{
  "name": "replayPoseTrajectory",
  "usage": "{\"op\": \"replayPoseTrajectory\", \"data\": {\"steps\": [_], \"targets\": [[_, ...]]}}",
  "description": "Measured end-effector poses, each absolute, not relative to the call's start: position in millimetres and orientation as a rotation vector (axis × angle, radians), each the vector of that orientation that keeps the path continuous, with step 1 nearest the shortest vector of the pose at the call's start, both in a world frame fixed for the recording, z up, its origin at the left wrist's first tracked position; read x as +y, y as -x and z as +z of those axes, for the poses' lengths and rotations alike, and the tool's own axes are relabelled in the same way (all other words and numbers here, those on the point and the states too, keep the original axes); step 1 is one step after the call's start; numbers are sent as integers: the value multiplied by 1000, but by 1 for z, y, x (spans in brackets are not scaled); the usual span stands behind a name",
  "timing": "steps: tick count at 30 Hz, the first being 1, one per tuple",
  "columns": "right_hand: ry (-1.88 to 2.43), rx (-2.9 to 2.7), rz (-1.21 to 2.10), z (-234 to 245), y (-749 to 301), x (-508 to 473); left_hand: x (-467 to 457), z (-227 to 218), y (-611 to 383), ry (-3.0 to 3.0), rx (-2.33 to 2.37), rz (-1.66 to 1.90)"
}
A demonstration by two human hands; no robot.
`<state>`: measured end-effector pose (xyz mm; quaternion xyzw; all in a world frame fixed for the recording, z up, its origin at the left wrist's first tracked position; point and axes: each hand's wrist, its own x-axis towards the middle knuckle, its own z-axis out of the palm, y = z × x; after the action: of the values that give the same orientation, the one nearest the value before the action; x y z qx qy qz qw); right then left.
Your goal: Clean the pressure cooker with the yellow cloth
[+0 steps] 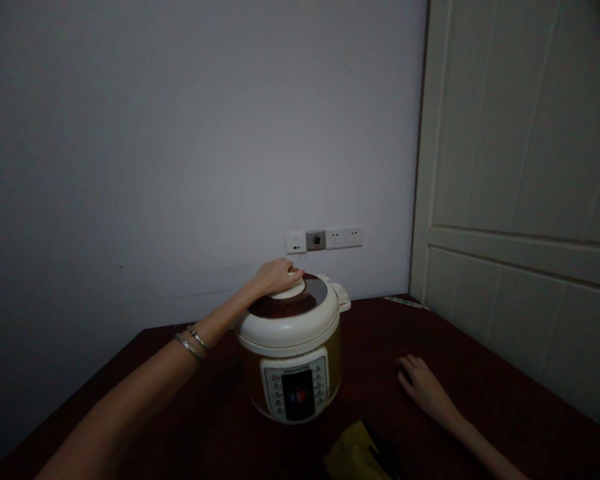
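An electric pressure cooker point(290, 331) with a white rim and a front button panel point(298, 390) stands upright on a dark red table. My left hand point(279, 276) is closed around the pale knob point(291, 291) on top of its brown lid, and the lid sits on the pot. Two silver bangles point(192, 341) circle my left wrist. My right hand point(424, 385) lies on the tabletop to the right of the cooker, fingers loosely apart with nothing in them.
At the bottom edge lies a yellow-green cloth point(356, 453), partly cut off, beside something dark I cannot make out. Wall sockets point(344, 237) sit behind the cooker. A pale panelled door point(520, 267) borders the table point(380, 333) on the right. A thin patterned strip point(405, 303) lies near the back corner.
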<state>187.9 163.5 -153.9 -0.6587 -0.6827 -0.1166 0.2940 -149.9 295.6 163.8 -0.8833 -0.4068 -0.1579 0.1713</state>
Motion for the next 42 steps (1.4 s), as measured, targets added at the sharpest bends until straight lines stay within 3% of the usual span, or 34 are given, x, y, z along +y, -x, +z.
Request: {"op": "replayPoseTrajectory", "data": {"steps": [42], "targets": [[1867, -1790, -316, -163, -190, 166, 315, 163, 158, 2658, -901, -497]]}}
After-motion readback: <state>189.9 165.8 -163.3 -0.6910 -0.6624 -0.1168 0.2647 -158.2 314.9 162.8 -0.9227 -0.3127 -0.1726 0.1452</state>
